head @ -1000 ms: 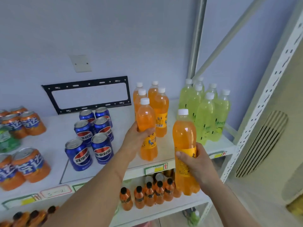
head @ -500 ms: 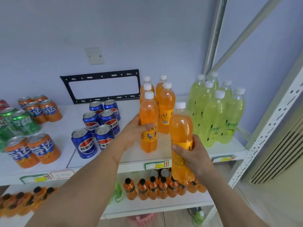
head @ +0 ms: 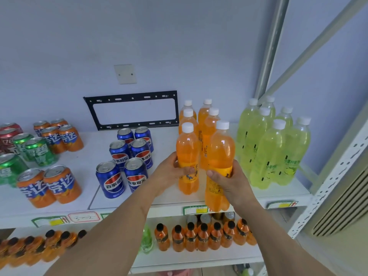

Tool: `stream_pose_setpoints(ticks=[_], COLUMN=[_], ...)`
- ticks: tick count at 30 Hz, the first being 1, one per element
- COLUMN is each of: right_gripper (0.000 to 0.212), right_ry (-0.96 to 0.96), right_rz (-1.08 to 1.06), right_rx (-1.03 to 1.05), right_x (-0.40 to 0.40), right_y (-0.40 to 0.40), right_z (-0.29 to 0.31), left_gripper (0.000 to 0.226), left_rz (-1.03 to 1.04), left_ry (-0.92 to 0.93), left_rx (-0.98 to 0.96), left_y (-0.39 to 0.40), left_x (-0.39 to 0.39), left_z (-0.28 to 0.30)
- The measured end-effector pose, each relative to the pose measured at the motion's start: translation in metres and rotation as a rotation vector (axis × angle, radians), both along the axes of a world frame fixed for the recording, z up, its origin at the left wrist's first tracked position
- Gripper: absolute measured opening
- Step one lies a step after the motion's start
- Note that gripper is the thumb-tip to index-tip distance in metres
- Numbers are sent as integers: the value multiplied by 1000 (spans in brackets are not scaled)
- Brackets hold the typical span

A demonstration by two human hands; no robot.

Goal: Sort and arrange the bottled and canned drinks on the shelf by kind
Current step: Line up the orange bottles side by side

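Black bracket (head: 131,110) sitting against the wall under a blank plate (head: 125,74), grey pole (head: 270,46) and diagonal brace (head: 310,48) running up behind, louvred unit (head: 342,204) standing far right, price tags (head: 83,217) hanging along the front edge.

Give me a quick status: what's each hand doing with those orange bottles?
Left hand grips front orange bottle standing on shelf. Right hand holds second orange bottle off the shelf edge. Landing spot beside it open.
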State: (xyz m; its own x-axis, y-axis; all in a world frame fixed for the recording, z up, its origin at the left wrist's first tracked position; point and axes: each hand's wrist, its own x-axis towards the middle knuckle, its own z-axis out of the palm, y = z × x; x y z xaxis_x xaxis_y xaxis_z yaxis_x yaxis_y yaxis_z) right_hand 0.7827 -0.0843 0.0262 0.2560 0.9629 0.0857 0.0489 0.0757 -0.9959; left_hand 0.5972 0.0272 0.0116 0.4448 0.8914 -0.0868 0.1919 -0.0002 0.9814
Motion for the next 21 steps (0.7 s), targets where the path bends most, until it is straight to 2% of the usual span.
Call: stream_pose_setpoints(ticks=[4, 8, 13, 15, 17, 21], right_gripper=[59, 66, 73, 75, 75, 74], right_ry=[12, 12, -19, -38, -67, -91], right_rz=[-2, -15, -22, -25, -37, -50], right_rx=[27, 33, 38, 48, 59, 69], right_x=[0, 3, 10, 12, 12, 4], right_y=[11, 20, 36, 44, 49, 55], right_z=[-2, -8, -19, -23, -26, -36], left_gripper=[77, 83, 79, 79, 75, 52], left_rz=[-88, -111, -42, 70, 206, 394], left_ry=[9, 1, 65, 182, 388, 796], left_rx=[-4, -52, -23, 55, 158, 431], left_y=[4, 5, 0, -7, -22, -64], left_x=[-2, -7, -11, -14, -16, -10], left_z=[3, 6, 5, 0, -12, -40])
